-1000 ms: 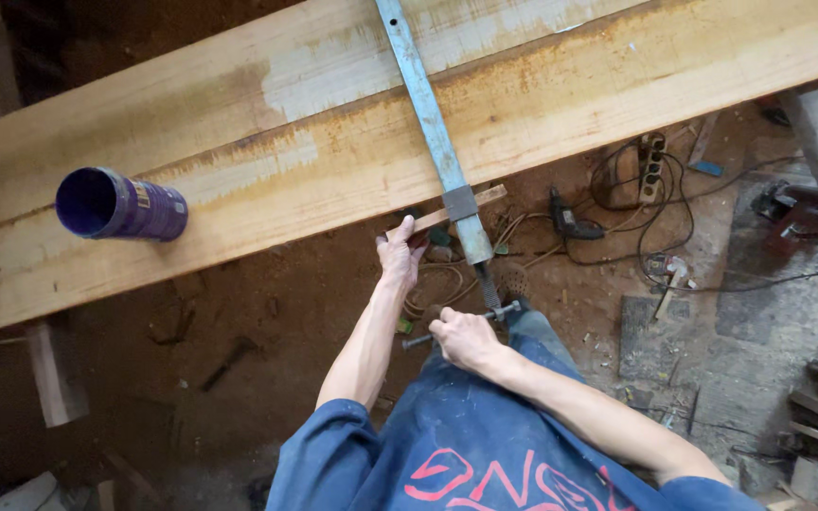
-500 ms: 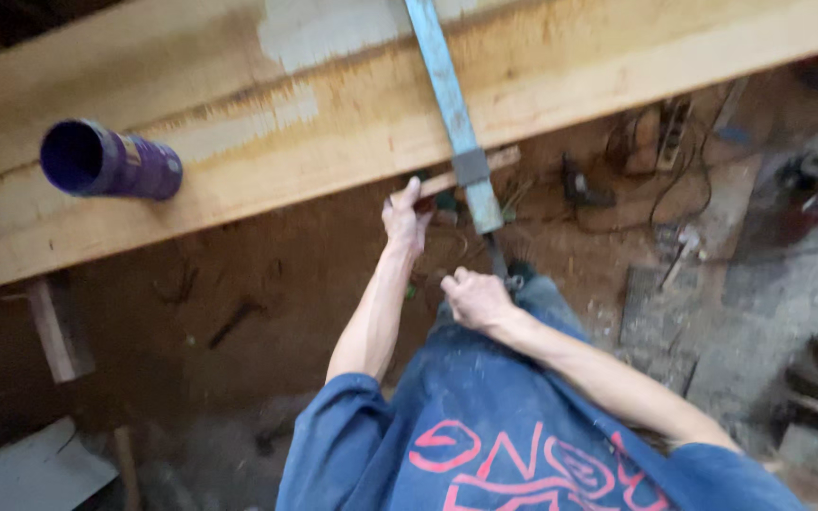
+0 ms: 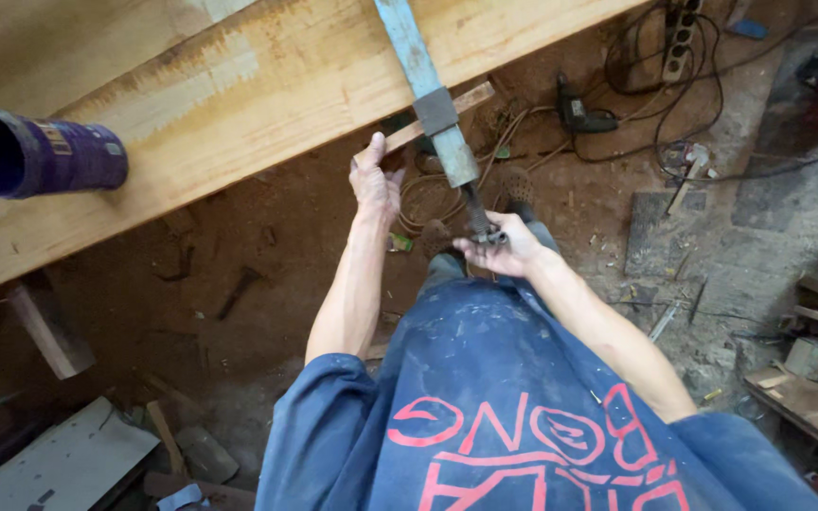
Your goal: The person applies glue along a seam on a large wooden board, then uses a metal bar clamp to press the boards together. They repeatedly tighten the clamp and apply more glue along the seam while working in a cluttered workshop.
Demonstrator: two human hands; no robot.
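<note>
Head view. A long bar clamp (image 3: 425, 80) with a pale blue steel bar runs from the far edge of the frame down across a wide wooden plank (image 3: 239, 114), which spans the scene from near left to far right. The clamp's sliding jaw sits just past the plank's near edge, with its screw pointing down toward the person.

Right hand (image 3: 499, 251): fingers clenched around the small cross handle (image 3: 488, 236) at the near end of the clamp screw.

Left hand (image 3: 376, 180): fingers curled up onto a narrow wooden strip (image 3: 437, 115) that lies along the plank's near edge under the clamp jaw; thumb side faces the camera. Whether it presses or only rests, cannot tell.

A purple cylindrical can (image 3: 40, 153) lies on its side on the plank at far left, open mouth toward the left, well apart from both hands.

Below, on the dirt floor (image 3: 239, 284): an electric drill (image 3: 584, 118) and a power strip (image 3: 679, 28) with tangled black cables at far right, a hammer (image 3: 688, 175) near them, wood offcuts at near left and near right.
</note>
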